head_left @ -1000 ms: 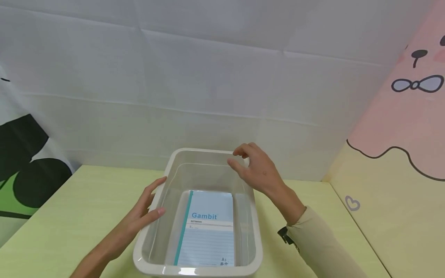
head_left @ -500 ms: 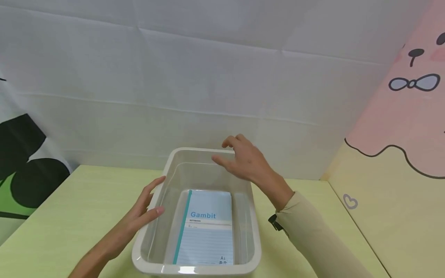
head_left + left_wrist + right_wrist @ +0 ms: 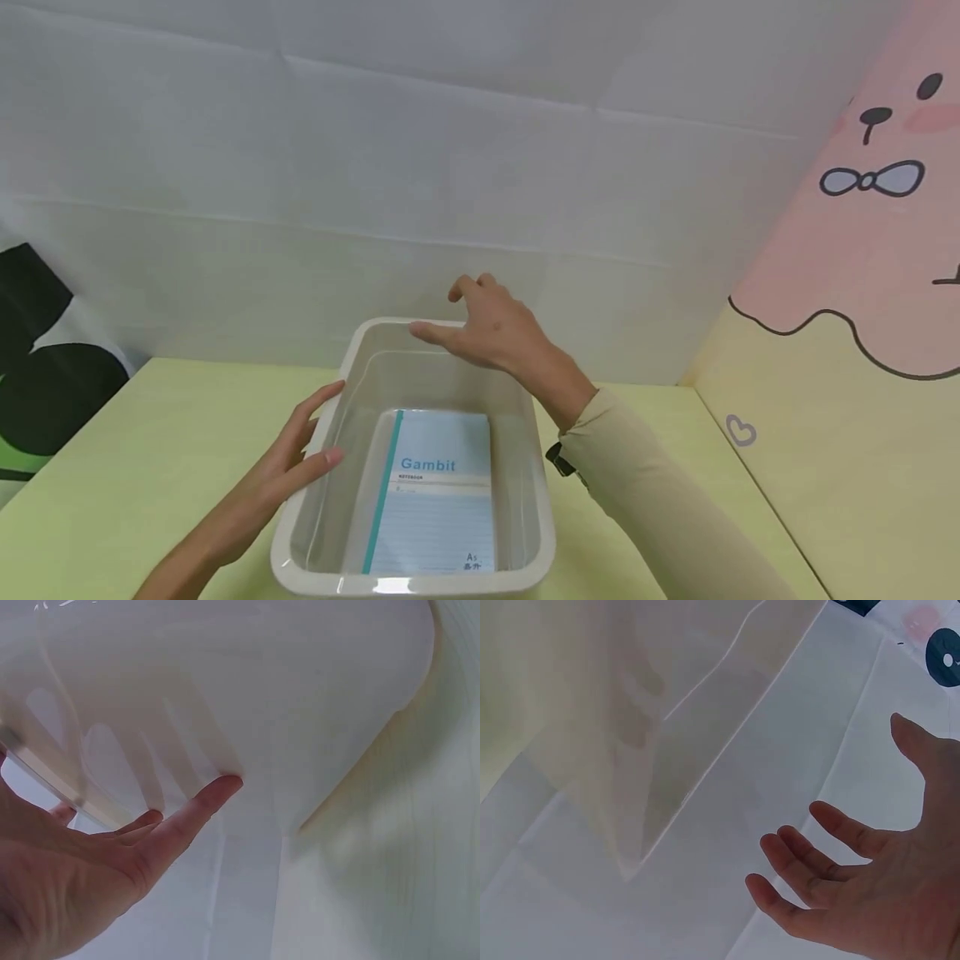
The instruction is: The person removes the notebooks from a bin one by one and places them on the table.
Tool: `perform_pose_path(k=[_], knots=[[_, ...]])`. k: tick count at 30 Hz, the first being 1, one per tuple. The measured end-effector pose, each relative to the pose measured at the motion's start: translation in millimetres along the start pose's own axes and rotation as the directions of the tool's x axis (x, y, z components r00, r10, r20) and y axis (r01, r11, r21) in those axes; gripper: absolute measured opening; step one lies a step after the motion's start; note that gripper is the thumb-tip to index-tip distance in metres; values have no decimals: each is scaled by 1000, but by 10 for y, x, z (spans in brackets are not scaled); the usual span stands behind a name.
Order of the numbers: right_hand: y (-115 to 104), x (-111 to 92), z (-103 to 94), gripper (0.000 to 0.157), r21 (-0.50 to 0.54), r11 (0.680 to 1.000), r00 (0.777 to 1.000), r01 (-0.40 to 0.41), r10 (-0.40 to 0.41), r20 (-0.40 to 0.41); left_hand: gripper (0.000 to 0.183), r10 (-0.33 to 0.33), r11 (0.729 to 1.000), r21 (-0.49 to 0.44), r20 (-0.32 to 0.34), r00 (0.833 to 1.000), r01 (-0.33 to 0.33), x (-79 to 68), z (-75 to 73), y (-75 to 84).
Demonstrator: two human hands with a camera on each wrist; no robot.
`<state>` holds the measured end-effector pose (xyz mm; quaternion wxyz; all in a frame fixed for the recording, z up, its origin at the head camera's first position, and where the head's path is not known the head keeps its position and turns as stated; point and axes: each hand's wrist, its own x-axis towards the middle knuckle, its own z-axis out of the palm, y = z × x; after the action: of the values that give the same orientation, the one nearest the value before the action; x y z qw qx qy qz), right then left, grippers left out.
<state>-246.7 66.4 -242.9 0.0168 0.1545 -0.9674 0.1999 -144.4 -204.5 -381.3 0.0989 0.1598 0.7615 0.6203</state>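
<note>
A pale grey-white plastic tub stands on the table in the head view, its long side running away from me. Flat on its bottom lies a blue notebook with a teal spine strip and the word Gambit on the cover. My left hand holds the tub's left side, thumb over the rim and fingers against the outer wall, as the left wrist view also shows. My right hand hovers over the far right corner of the tub. Its fingers are spread and loosely bent, with nothing between them.
The light yellow-green table extends to both sides of the tub. A white cloth backdrop hangs behind it. At the right rises a pink and cream panel with cartoon drawings.
My right hand has moved left along the far end of the tub and slightly up. The head view has shifted slightly. The left hand keeps its place on the tub, and the notebook lies as before.
</note>
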Motion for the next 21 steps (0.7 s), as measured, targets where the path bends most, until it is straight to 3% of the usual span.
perform_pose_path(k=[9, 21], knots=[[-93, 69, 57, 74, 38, 998, 997, -44, 41, 63, 69, 20, 1000, -5, -1, 1000, -20, -16, 6, -41], [-337, 186, 222, 76, 50, 993, 990, -105, 100, 101, 70, -14, 1000, -13, -13, 1000, 14, -26, 13, -18]])
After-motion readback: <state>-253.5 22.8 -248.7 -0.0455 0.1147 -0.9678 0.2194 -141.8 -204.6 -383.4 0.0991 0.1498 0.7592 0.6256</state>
